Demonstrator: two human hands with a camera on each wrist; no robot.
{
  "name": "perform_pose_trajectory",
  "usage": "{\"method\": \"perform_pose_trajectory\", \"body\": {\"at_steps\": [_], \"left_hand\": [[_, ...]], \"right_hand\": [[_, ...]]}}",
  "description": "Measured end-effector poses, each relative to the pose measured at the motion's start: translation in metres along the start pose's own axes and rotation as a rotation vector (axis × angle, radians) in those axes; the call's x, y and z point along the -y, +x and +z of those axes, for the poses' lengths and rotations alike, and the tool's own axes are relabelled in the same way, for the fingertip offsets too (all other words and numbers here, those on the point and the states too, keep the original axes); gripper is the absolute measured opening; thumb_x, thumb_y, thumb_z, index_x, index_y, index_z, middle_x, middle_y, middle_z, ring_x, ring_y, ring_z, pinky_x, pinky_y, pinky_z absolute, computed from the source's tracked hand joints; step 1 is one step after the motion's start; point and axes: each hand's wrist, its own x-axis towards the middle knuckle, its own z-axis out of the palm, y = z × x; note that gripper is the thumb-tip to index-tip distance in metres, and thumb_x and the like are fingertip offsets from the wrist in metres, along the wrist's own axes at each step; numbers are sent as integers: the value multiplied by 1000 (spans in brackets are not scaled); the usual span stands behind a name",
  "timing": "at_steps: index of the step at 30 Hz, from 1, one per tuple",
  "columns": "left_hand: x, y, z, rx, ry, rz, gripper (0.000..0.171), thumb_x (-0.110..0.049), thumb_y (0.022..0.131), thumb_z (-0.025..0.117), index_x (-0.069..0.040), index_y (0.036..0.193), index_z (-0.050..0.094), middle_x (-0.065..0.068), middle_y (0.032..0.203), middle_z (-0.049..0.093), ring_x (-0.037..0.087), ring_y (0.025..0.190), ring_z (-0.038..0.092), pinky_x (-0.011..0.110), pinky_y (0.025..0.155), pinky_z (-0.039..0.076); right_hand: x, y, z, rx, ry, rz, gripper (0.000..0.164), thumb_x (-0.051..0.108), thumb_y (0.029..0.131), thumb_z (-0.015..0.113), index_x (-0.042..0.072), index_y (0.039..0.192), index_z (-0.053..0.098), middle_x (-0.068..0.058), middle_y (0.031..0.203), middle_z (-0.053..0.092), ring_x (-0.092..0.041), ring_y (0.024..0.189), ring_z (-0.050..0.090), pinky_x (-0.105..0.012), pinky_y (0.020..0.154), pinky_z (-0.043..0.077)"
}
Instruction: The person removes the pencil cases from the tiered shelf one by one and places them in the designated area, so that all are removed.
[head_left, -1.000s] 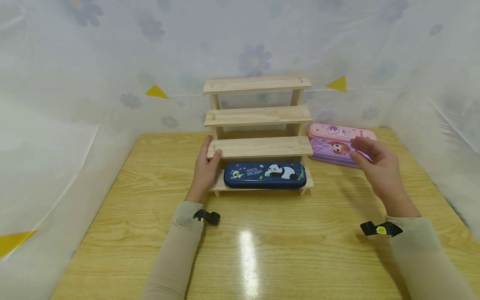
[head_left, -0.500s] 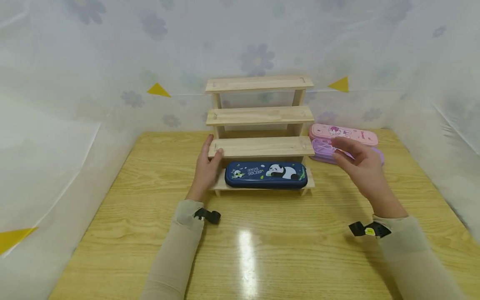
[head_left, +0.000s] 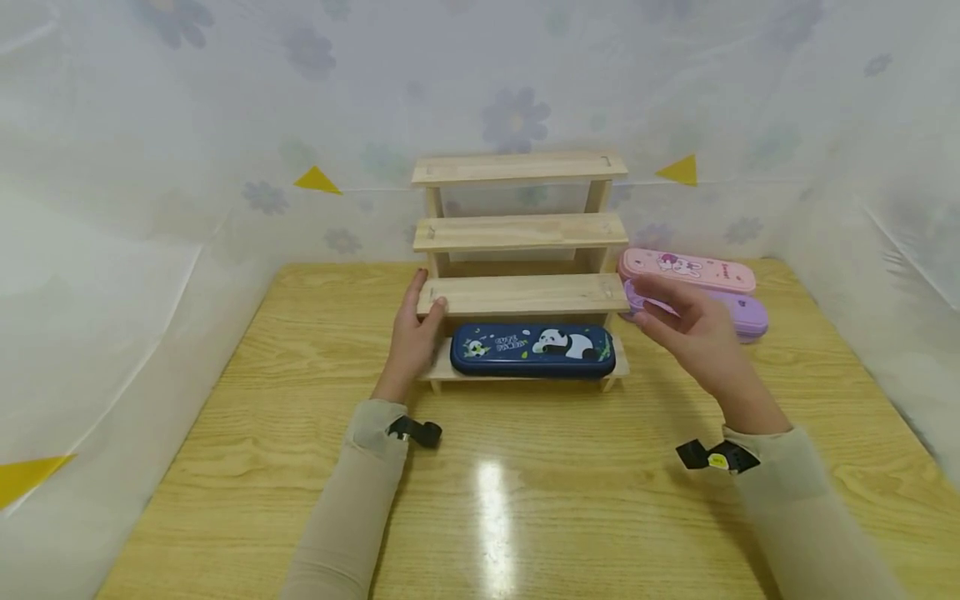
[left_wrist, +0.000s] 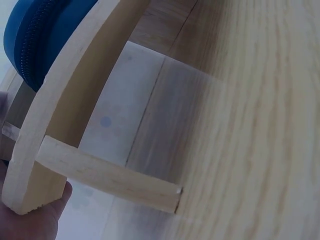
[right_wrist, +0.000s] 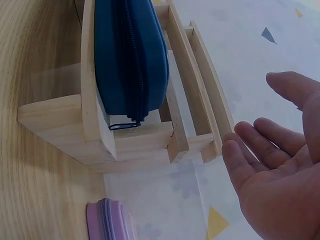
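A stepped wooden shelf (head_left: 517, 293) with several tiers stands on the table. On its lowest tier lies a navy pencil case (head_left: 517, 351) with a panda print; the left wrist view shows one rounded end of the case (left_wrist: 37, 47). My left hand (head_left: 412, 340) grips the left end of the second-lowest board, thumb on top. Just off the shelf's right side, my right hand (head_left: 693, 333) is in the air with fingers loosely bent and nothing in them. It partly covers a purple pencil case (head_left: 738, 312) in the head view. In the right wrist view the fingers (right_wrist: 260, 145) overlap the upper boards' ends.
Behind the purple case lies a pink pencil case (head_left: 686, 268) with a bunny print, right of the shelf. A pale flowered sheet (head_left: 517, 67) hangs behind and at both sides of the wooden table (head_left: 585, 500).
My right hand has moved left, from over the purple and pink pencil cases to beside the shelf, uncovering the purple case's right end. The left hand keeps its grip on the board.
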Motion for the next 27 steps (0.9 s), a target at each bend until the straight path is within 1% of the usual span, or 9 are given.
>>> {"method": "perform_pose_trajectory", "body": {"at_steps": [3, 7, 10, 14, 17, 21, 25, 27], "left_hand": [[-1, 0, 0, 4, 1, 6, 64, -32, 104, 51, -15, 159, 23, -3, 163, 18, 16, 145, 23, 35, 116, 24], [1, -1, -1, -7, 18, -11, 64, -33, 104, 51, -18, 159, 23, -5, 162, 19, 15, 145, 22, 35, 117, 23], [2, -1, -1, -10, 25, -16, 64, -33, 104, 51, -18, 159, 23, -7, 162, 19, 14, 145, 21, 35, 117, 22], [1, 0, -1, -5, 24, -9, 62, -33, 104, 51, -21, 159, 23, -7, 162, 19, 14, 145, 21, 35, 117, 22], [0, -1, -1, -4, 16, -12, 62, -32, 104, 51, -24, 158, 23, -7, 162, 19, 14, 145, 22, 34, 117, 23], [0, 0, -1, 5, 3, -21, 62, -32, 104, 50, -25, 159, 22, -8, 162, 18, 13, 145, 23, 34, 116, 25], [0, 0, 0, 9, -4, -23, 62, -31, 104, 50, -24, 159, 21, -7, 162, 17, 14, 145, 22, 34, 116, 26], [0, -1, 0, 6, -7, -23, 62, -31, 104, 51, -23, 159, 21, -7, 162, 17, 14, 145, 22, 34, 116, 25]], "right_hand": [[-4, 0, 2, 31, 29, -26, 50, -8, 91, 65, -8, 139, 50, -19, 139, 53, -26, 127, 52, -23, 96, 47], [-10, 0, 5, 88, -9, -33, 52, -6, 91, 65, -6, 141, 49, -27, 140, 49, -31, 126, 52, -25, 97, 46], [-15, -2, 7, 119, -60, -17, 54, -1, 92, 67, 0, 143, 49, -24, 141, 49, -34, 127, 51, -25, 99, 45], [-20, -3, 11, 149, -115, 7, 56, 5, 92, 69, 7, 145, 49, -16, 143, 50, -35, 130, 48, -21, 102, 41], [-23, -4, 15, 167, -134, -4, 57, 5, 92, 70, 7, 145, 49, -15, 144, 50, -34, 131, 46, -20, 103, 39], [-23, -5, 18, 168, -144, -23, 58, 4, 90, 71, 6, 144, 49, -15, 143, 51, -34, 131, 47, -22, 104, 39], [-24, -5, 20, 181, -141, -4, 60, 6, 90, 73, 9, 145, 49, -11, 144, 50, -34, 132, 46, -21, 104, 38], [-26, -5, 21, 195, -131, -1, 61, 6, 89, 74, 10, 144, 49, -10, 144, 50, -35, 132, 45, -23, 105, 37]]}}
